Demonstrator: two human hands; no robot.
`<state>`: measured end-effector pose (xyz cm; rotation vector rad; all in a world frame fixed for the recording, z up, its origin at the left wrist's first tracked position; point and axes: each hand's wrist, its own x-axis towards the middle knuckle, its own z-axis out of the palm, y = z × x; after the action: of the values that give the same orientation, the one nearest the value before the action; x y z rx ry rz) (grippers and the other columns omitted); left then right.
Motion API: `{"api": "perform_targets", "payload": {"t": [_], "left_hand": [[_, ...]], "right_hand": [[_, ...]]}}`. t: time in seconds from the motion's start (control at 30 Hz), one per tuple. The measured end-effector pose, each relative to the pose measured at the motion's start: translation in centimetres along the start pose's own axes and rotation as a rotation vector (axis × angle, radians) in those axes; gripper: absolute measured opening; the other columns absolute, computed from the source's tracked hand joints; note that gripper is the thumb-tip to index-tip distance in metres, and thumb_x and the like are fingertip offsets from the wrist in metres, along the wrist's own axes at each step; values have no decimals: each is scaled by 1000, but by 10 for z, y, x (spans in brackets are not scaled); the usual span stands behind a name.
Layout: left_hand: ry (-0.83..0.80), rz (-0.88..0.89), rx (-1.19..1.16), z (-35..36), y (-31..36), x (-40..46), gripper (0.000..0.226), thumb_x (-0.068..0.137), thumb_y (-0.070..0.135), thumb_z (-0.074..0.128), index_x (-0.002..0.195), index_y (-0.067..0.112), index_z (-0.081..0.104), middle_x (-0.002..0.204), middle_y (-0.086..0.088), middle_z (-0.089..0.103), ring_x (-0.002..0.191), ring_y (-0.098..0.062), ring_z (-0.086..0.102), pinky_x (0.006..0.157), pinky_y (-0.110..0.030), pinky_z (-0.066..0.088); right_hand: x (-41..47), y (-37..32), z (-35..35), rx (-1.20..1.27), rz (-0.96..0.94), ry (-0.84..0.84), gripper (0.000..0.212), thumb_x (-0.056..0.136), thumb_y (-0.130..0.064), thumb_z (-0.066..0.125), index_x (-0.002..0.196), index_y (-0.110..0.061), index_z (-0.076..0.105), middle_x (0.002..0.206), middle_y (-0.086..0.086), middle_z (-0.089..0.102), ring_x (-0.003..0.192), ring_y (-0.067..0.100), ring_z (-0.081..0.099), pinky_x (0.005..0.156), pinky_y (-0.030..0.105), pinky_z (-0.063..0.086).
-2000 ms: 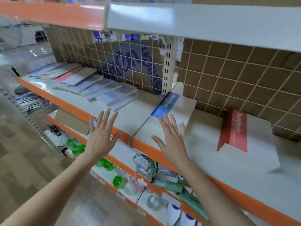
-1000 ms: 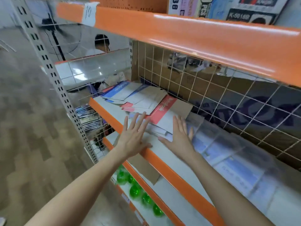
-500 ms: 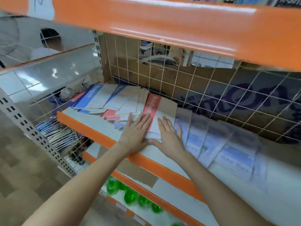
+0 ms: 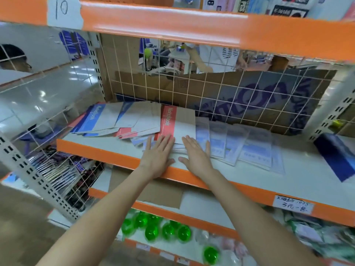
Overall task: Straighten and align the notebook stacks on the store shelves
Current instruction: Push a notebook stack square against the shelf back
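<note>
On the middle shelf [image 4: 119, 148], toward its left end, the notebooks [image 4: 134, 120] lie fanned and skewed: grey covers with blue or red spine bands, one red-banded notebook [image 4: 178, 121] on top, overlapping clear-sleeved packs [image 4: 249, 144] to the right. Both hands lie flat near the front edge, fingers straight and grasping nothing; left hand [image 4: 157, 156] and right hand [image 4: 196, 156] press the pile's near edge.

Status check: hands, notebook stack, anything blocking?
Left hand and right hand flat, no grip, pressing on the red-spined notebook. Notebooks left of it fanned, unaligned. Clear-sleeved packs crowd the right side.
</note>
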<state>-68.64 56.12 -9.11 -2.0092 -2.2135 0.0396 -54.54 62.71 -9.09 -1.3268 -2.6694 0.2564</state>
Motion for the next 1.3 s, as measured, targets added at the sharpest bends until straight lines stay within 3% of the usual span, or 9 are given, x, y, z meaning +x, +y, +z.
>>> {"api": "perform_targets", "payload": {"t": [0.17, 0.37, 0.53, 0.73, 0.87, 0.93, 1.03, 1.17, 1.3], "left_hand": [[66, 10, 73, -11, -8, 13, 82, 94, 53, 37, 148, 18, -15, 157, -4, -18, 144, -23, -16, 105, -49, -23], [-5, 15, 80, -11, -16, 43, 96, 88, 61, 43, 147, 17, -18, 156, -4, -19, 144, -22, -17, 109, -52, -18], [-100, 58, 68, -1, -29, 49, 96, 87, 70, 32, 146, 16, -21, 156, 0, -21, 144, -18, -17, 110, -52, -17], [-111, 48, 108, 4, -22, 42, 85, 93, 62, 24, 145, 12, -21, 156, -4, -19, 144, -20, -15, 111, -51, -15], [-114, 36, 81, 3, -11, 29, 77, 97, 53, 23, 146, 10, -19, 156, -4, -18, 145, -20, -13, 112, -50, -12], [-102, 32, 47, 3, -5, 18, 68, 101, 39, 24, 146, 11, -18, 157, -4, -17, 145, -20, -12, 112, -49, -13], [-69, 32, 17, 1, 7, 0, 64, 99, 7, 26, 148, 11, -15, 157, -5, -14, 145, -20, -8, 115, -44, -8], [5, 111, -23, -7, 34, -19, 58, 100, 12, 27, 150, 13, -3, 159, -7, -1, 146, -21, -1, 116, -41, -4], [43, 176, -42, -19, 64, -24, 60, 100, 13, 30, 151, 17, -2, 159, -6, 2, 146, -22, 1, 116, -41, -1]], "right_hand": [[13, 1, -5, 6, -4, 29, 87, 91, -49, 52, 152, -20, -1, 160, -2, -8, 146, 11, -7, 114, 50, -9], [40, 3, -5, 22, -44, -44, 106, 82, -58, 60, 151, -16, -9, 159, 2, -16, 145, 16, -15, 113, 51, -10], [51, 11, -1, -2, -101, -119, 113, 79, -65, 57, 150, -13, -13, 158, 5, -19, 145, 16, -16, 115, 45, -11], [47, 10, 2, -75, -93, -112, 107, 83, -65, 52, 151, -12, -11, 159, 6, -14, 146, 17, -11, 117, 45, -8], [34, 5, 5, -80, -54, -98, 91, 91, -54, 48, 151, -14, -8, 159, 5, -11, 147, 16, -8, 116, 44, -8], [21, 5, 6, -98, -45, -69, 75, 98, -27, 44, 151, -15, -7, 160, 4, -9, 147, 15, -6, 116, 43, -7], [-4, 7, 7, -123, -41, -46, 79, 89, 8, 36, 151, -16, -7, 160, 4, -9, 147, 16, -5, 116, 44, -8], [-39, 12, -1, -156, -29, -25, 73, 91, 6, 32, 152, -17, -1, 160, 5, -1, 147, 16, 1, 115, 45, -7], [-75, 24, -19, -180, 44, 38, 79, 88, 4, 44, 152, -16, 4, 160, 8, 3, 147, 18, 3, 116, 42, -7]]}}
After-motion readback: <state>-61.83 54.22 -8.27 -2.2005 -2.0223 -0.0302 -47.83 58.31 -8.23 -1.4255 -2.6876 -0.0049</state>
